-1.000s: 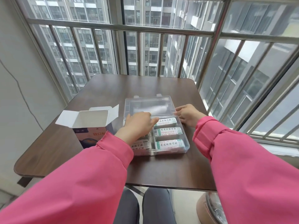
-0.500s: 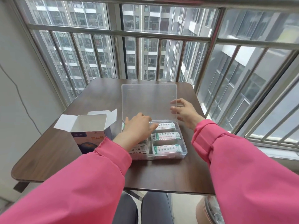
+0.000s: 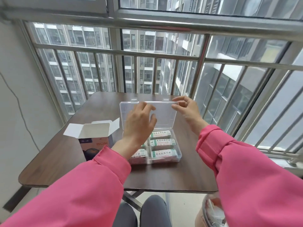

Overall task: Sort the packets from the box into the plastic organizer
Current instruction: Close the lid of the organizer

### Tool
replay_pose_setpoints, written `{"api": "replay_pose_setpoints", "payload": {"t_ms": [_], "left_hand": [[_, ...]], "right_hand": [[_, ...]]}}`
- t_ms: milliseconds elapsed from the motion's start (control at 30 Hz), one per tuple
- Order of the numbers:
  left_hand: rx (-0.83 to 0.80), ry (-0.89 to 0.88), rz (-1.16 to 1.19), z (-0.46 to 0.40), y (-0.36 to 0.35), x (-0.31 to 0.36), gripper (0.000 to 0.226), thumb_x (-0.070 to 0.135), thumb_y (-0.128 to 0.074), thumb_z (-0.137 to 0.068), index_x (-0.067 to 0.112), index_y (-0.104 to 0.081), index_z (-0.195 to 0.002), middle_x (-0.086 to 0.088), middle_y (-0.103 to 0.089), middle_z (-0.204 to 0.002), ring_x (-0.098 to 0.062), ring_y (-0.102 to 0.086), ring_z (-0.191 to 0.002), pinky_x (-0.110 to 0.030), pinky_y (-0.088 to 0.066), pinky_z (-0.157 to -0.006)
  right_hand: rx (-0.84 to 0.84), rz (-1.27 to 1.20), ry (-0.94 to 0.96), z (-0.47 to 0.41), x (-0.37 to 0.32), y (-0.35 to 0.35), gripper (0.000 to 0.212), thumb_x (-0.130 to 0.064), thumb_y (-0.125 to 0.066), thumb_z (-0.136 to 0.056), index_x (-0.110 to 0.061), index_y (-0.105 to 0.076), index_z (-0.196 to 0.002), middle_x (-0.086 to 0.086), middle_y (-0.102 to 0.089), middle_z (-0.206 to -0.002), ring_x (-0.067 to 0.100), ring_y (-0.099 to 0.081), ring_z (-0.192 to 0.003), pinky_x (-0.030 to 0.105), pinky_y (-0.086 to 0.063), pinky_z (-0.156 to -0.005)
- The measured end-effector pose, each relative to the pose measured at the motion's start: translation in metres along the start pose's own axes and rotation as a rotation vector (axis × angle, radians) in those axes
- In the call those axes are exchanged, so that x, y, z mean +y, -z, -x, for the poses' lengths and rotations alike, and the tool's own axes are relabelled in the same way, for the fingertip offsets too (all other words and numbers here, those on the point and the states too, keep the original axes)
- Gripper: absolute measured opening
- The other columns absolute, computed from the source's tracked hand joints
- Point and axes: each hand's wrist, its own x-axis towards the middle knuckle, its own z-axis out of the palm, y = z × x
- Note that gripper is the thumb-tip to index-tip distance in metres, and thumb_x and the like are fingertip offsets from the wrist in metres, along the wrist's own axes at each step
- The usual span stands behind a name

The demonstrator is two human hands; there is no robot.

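Sitting near the middle of the desk point(image 3: 188, 177), the plastic organizer point(image 3: 164, 158) has its clear lid point(image 3: 165, 115) standing roughly upright at the back, and white packets point(image 3: 163, 142) with green print fill the compartments that can be seen; the left column is partly hidden behind the wrist. The right hand point(image 3: 188, 110) pinches the lid's upper right corner between thumb and fingers. The left hand point(image 3: 141, 122) hangs in front of the lid with fingers spread and loosely bent, holding nothing; whether its fingertips touch the plastic cannot be told

The sorting looks finished, or nearly so, and closing the lid seems the step in hand. Thin clear plastic like this is probably light, fairly stiff and a little slick, flexing if pushed from one corner only, so holding the top edge at both corners should bring it down evenly on its hinge. The packets look light and flat, and any that rides high could stop the latches from catching

Just left of the organizer stands the cardboard box point(image 3: 95, 138), flaps open. Beyond the desk are window bars
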Motion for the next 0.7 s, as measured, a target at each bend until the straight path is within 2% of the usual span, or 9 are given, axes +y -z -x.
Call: {"api": "replay_pose_setpoints", "payload": {"t_ms": [100, 167, 300, 367, 533, 700], "left_hand": [[0.142, -0.082, -0.032, 0.007, 0.016, 0.007, 0.026, 0.002, -0.066, -0.075, 0.005, -0.063, -0.1, -0.013, -0.059, -0.098, -0.032, -0.058, -0.091, -0.034, -0.044, -0.075], [0.136, -0.064, -0.017, 0.015, 0.023, 0.007, 0.034, -0.001, -0.066, -0.072, 0.004, -0.06, -0.105, -0.015, -0.056, -0.105, -0.033, -0.054, -0.097, -0.038, -0.045, -0.078], [-0.089, -0.081, 0.058, 0.039, 0.032, -0.002, 0.048, 0.004, -0.061, -0.081, 0.006, -0.048, -0.127, -0.01, -0.042, -0.136, -0.027, -0.04, -0.125, -0.04, -0.04, -0.1], [-0.213, -0.071, 0.075, 0.05, 0.033, -0.007, 0.053, 0.008, -0.058, -0.085, 0.01, -0.042, -0.136, -0.005, -0.038, -0.143, -0.021, -0.034, -0.133, -0.038, -0.034, -0.107], [-0.406, -0.002, 0.055, 0.071, 0.031, -0.021, 0.051, 0.014, -0.053, -0.091, 0.012, -0.038, -0.14, -0.005, -0.041, -0.142, -0.021, -0.037, -0.133, -0.032, -0.028, -0.11], [-0.544, 0.017, -0.042, 0.079, 0.025, -0.032, 0.043, 0.024, -0.041, -0.1, 0.013, -0.039, -0.142, -0.007, -0.039, -0.147, -0.023, -0.034, -0.136, -0.033, -0.026, -0.112]], "right_hand": [[-0.004, 0.118, 0.065, 0.021, -0.014, 0.003, 0.018, -0.005, -0.069, -0.082, -0.023, -0.062, -0.082, 0.001, -0.064, -0.081, 0.014, -0.06, -0.08, 0.029, -0.05, -0.083], [-0.013, 0.247, 0.099, 0.037, -0.019, 0.005, 0.016, -0.008, -0.069, -0.082, -0.023, -0.062, -0.081, -0.003, -0.066, -0.084, 0.014, -0.062, -0.084, 0.029, -0.051, -0.085], [-0.069, 0.471, 0.141, 0.071, -0.021, 0.007, 0.013, -0.01, -0.066, -0.085, -0.016, -0.067, -0.096, -0.004, -0.066, -0.093, 0.009, -0.061, -0.088, 0.025, -0.05, -0.088], [-0.1, 0.57, 0.149, 0.087, -0.02, 0.006, 0.015, -0.011, -0.063, -0.086, -0.011, -0.069, -0.1, 0.002, -0.069, -0.099, 0.01, -0.06, -0.09, 0.02, -0.046, -0.087], [-0.163, 0.751, 0.147, 0.115, -0.013, 0.0, 0.022, -0.019, -0.061, -0.089, -0.011, -0.07, -0.107, 0.008, -0.066, -0.112, 0.02, -0.059, -0.106, 0.023, -0.036, -0.089], [-0.279, 0.809, 0.104, 0.127, -0.006, -0.009, 0.034, -0.022, -0.061, -0.091, -0.009, -0.061, -0.122, 0.007, -0.059, -0.13, 0.018, -0.05, -0.125, 0.018, -0.029, -0.099]]}}
